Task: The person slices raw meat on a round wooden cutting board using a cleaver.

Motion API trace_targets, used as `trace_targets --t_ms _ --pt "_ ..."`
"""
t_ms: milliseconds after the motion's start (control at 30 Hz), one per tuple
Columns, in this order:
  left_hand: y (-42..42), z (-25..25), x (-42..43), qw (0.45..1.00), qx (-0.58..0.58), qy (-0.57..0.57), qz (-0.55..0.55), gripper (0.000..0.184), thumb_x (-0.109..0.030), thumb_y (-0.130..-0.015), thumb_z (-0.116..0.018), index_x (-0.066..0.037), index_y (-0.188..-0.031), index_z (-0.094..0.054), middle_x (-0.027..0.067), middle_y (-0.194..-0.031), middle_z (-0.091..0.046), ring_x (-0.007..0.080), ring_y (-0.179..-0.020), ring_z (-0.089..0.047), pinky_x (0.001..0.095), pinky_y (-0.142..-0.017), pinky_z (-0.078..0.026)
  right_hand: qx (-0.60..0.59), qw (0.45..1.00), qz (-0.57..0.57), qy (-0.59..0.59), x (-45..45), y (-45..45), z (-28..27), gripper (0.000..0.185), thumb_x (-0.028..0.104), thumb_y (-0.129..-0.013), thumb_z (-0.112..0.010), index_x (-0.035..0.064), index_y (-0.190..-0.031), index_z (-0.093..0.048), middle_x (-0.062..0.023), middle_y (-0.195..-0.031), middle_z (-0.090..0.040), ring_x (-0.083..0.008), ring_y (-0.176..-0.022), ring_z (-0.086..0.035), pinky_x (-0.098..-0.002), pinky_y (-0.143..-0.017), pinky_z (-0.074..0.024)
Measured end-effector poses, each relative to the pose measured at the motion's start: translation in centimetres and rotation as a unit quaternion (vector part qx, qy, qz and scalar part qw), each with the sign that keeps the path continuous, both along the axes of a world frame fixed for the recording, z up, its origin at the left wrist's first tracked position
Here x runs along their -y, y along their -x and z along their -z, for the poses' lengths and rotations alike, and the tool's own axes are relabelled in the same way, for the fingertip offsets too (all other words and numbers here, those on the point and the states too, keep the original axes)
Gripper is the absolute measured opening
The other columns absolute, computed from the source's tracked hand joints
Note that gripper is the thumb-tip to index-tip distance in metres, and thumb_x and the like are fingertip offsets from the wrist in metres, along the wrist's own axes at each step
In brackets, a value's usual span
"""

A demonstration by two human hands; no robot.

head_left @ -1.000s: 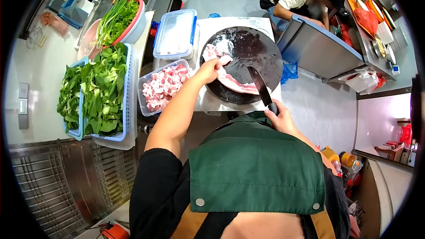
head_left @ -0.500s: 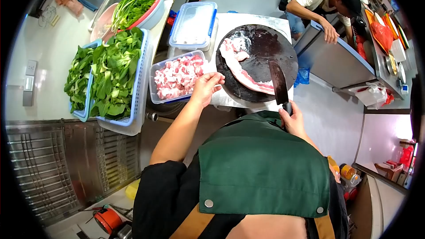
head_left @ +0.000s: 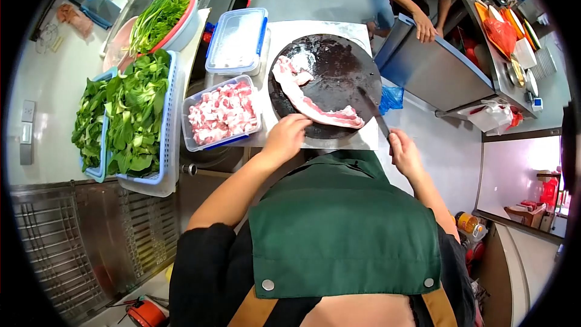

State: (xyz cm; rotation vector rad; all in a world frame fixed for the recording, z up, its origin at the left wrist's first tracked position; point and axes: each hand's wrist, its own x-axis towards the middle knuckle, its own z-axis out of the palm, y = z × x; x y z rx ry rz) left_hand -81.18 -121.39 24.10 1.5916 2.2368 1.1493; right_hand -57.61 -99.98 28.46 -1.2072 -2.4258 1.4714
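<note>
Right hand grips knife; left hand at board edge, grip unclear; 1 meat strip on board.

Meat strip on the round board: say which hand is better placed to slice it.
Right hand, I'd judge: it holds the knife near the meat strip; the left hand holds no tool.

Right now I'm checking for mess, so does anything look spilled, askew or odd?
Crumpled blue plastic beside the table looks like stray litter, though it may belong there. I see no obvious spill or damage around the chopping board.
</note>
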Motion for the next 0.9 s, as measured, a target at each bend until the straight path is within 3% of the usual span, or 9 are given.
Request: trace_targets --t_ms 67,100,133,200,267,333,700,900 --pt "-0.4 1.8 -4.1 0.986 -0.103 -0.018 0.127 0.025 -0.004 -0.072 -0.055 -0.006 -0.096 -0.061 0.0072 -0.1 -0.06 0.026 -0.097 -0.054 0.0371 -0.079 -0.046 0.025 0.998 -0.042 -0.041 0.4 -0.2 0.1 0.033 0.03 -0.092 -0.045 0.0049 -0.11 -0.056 -0.0159 -0.077 -0.062 -0.0255 -0.063 -0.061 -0.0356 -0.062 -0.0474" --pt "-1.4 2.1 -6.2 0.98 -0.123 -0.046 0.152 0.023 -0.006 -0.074 -0.054 -0.007 -0.095 -0.062 0.0059 -0.101 -0.059 0.0247 -0.095 -0.054 0.0368 -0.078 -0.046 0.027 0.997 -0.054 -0.051 0.6 -0.3 0.4 0.033 0.03 -0.091 -0.045 0.005 -0.109 -0.057 -0.0192 -0.086 -0.063 -0.0334 -0.078 -0.062 -0.0391 -0.071 -0.0471" --pt "-2.3 2.4 -7.9 0.971 -0.142 -0.074 0.177 0.021 -0.009 -0.075 -0.053 -0.009 -0.095 -0.062 0.0046 -0.101 -0.059 0.0235 -0.093 -0.054 0.0364 -0.077 -0.046 0.022 0.995 -0.07 -0.068 1.1 -0.3 0.3 0.033 0.03 -0.091 -0.046 0.0053 -0.109 -0.057 -0.0205 -0.09 -0.063 -0.0364 -0.084 -0.061 -0.0408 -0.074 -0.0467" --pt "-3.1 4.2 -9.5 0.975 -0.14 -0.028 0.172 0.02 -0.012 -0.077 -0.052 -0.009 -0.094 -0.063 0.003 -0.102 -0.058 0.0224 -0.093 -0.054 0.0357 -0.078 -0.045 0.046 0.993 -0.081 -0.069 1.9 -0.4 -0.3 0.033 0.032 -0.091 -0.046 0.006 -0.109 -0.057 -0.0215 -0.092 -0.063 -0.0382 -0.087 -0.06 -0.0428 -0.076 -0.0463" --pt "-2.8 5.3 -9.7 0.975 -0.15 -0.007 0.162 0.02 -0.015 -0.077 -0.054 -0.01 -0.093 -0.064 0.0016 -0.098 -0.057 0.0214 -0.095 -0.053 0.0348 -0.079 -0.045 0.078 0.982 -0.104 -0.139 2.3 -0.9 0.4 0.033 0.033 -0.09 -0.047 0.0067 -0.106 -0.057 -0.0214 -0.088 -0.063 -0.038 -0.084 -0.06 -0.0448 -0.073 -0.0465" --pt "-2.8 5.6 -9.8 0.973 -0.164 -0.077 0.146 0.018 -0.011 -0.074 -0.054 -0.007 -0.089 -0.064 0.0029 -0.091 -0.057 0.0218 -0.091 -0.054 0.0344 -0.077 -0.045 0.112 0.973 -0.118 -0.166 2.6 -1.4 1.4 0.034 0.035 -0.089 -0.048 0.0062 -0.105 -0.056 -0.0204 -0.085 -0.063 -0.0374 -0.08 -0.061 -0.0447 -0.07 -0.0471" --pt "-2.4 6.4 -10.2 0.985 -0.17 -0.026 0.019 0.013 -0.01 -0.07 -0.058 -0.007 -0.081 -0.065 0.0022 -0.092 -0.058 0.0217 -0.095 -0.053 0.0345 -0.071 -0.043 0.1 0.971 -0.139 -0.166 2.1 2.8 1.2 0.035 0.034 -0.091 -0.046 0.0015 -0.099 -0.055 -0.023 -0.078 -0.062 -0.0404 -0.072 -0.06 -0.0458 -0.064 -0.0477" --pt "-2.4 6.8 -10.5 0.983 -0.18 -0.02 0.019 0.016 -0.011 -0.072 -0.056 -0.009 -0.084 -0.065 0.0004 -0.093 -0.057 0.0212 -0.09 -0.052 0.0355 -0.066 -0.044 0.067 0.972 -0.136 -0.181 2.2 1.2 2.2 0.033 0.032 -0.089 -0.048 0.0007 -0.095 -0.054 -0.0235 -0.073 -0.061 -0.0397 -0.069 -0.06 -0.0459 -0.061 -0.048"
